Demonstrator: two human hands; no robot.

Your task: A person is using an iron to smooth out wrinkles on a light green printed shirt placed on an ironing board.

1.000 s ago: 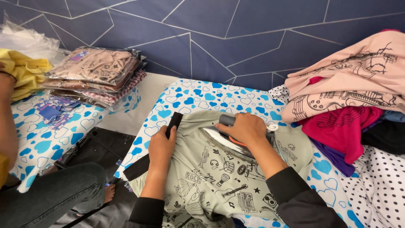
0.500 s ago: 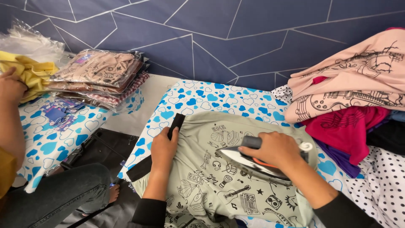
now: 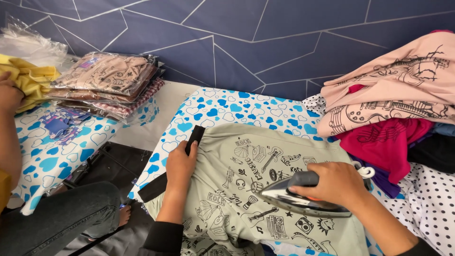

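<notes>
A pale green garment (image 3: 246, 189) with black music drawings lies flat on a board covered in white cloth with blue hearts (image 3: 222, 106). My left hand (image 3: 180, 166) presses flat on the garment's left edge, beside a black strip (image 3: 193, 139). My right hand (image 3: 334, 182) grips the handle of a clothes iron (image 3: 296, 199), which rests on the garment's lower right part with its tip pointing left.
A heap of pink, magenta and dark clothes (image 3: 393, 99) lies at the right on polka-dot cloth (image 3: 426, 199). Bagged folded garments (image 3: 104, 83) are stacked at the left. Another person's arm (image 3: 9, 123) and knee (image 3: 61, 220) are at the far left, near yellow fabric (image 3: 28, 78).
My right hand has slid the iron across the garment from its upper middle down to the lower right. My left hand stays pressed on the left edge.
</notes>
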